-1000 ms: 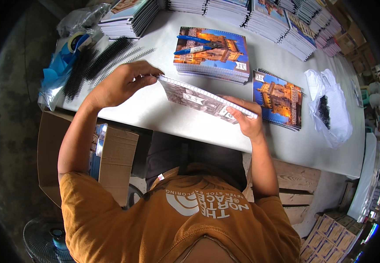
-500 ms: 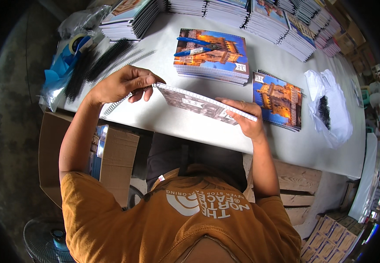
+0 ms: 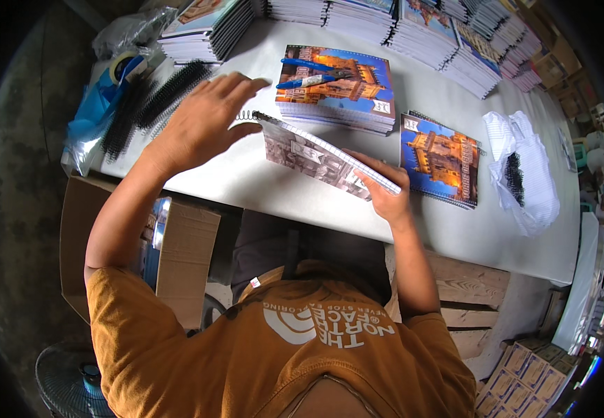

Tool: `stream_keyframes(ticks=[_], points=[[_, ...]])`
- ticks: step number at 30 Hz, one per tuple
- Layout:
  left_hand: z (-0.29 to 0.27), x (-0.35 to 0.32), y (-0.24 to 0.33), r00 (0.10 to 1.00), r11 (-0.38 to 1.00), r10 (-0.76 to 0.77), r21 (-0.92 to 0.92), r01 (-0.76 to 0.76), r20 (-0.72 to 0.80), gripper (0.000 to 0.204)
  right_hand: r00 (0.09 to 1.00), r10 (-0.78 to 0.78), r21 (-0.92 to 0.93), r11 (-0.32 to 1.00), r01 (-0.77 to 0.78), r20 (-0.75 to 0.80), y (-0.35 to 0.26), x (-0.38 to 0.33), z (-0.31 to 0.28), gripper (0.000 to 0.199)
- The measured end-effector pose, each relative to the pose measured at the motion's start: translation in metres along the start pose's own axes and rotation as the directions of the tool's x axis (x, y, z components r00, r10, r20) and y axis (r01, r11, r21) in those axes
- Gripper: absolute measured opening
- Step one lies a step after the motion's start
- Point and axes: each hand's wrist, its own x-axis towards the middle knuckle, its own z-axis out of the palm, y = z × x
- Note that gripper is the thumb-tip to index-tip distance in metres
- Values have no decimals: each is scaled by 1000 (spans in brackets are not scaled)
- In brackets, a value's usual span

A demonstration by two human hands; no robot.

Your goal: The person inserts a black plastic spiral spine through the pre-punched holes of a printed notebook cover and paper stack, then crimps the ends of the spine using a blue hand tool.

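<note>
My right hand (image 3: 384, 187) grips the right end of a thin notebook (image 3: 309, 157), which tilts above the table with a grey printed cover facing me. A dark wire spiral (image 3: 247, 115) sticks out from the notebook's left end. Beside that spiral end, my left hand (image 3: 211, 118) is open, fingers and thumb apart; its fingers are slightly blurred. Beyond the notebook stands a stack of notebooks (image 3: 336, 111) with orange and blue covers. Blue-handled pliers (image 3: 309, 78) lie on top. A smaller pile of matching notebooks (image 3: 441, 160) lies right of my right hand.
Black spiral coils (image 3: 169, 97) lie at the left, near a tape roll and blue plastic (image 3: 96, 111). A white bag (image 3: 521, 174) with dark coils rests at the right. Tall notebook stacks (image 3: 364, 24) line the far side. An opened carton (image 3: 183, 258) stands below the table's left edge.
My left hand has let go of the spiral end, opened its fingers and risen a little away from me. The right hand keeps its hold on the notebook, with its tilt slightly changed.
</note>
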Motion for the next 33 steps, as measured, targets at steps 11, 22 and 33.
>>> stream_keyframes(ticks=[11,22,33], points=[[123,-57,2,907,926,258,353,-134,-333,102,969,-232,-241,948,206,-84,3,-15,18,40],[107,-43,5,676,950,241,312,-17,-697,115,962,-258,-197,951,236,-92,-10,-27,38,35],[84,-31,-9,534,982,123,179,55,-837,111,937,-349,-167,925,342,-16,-19,-28,36,33]])
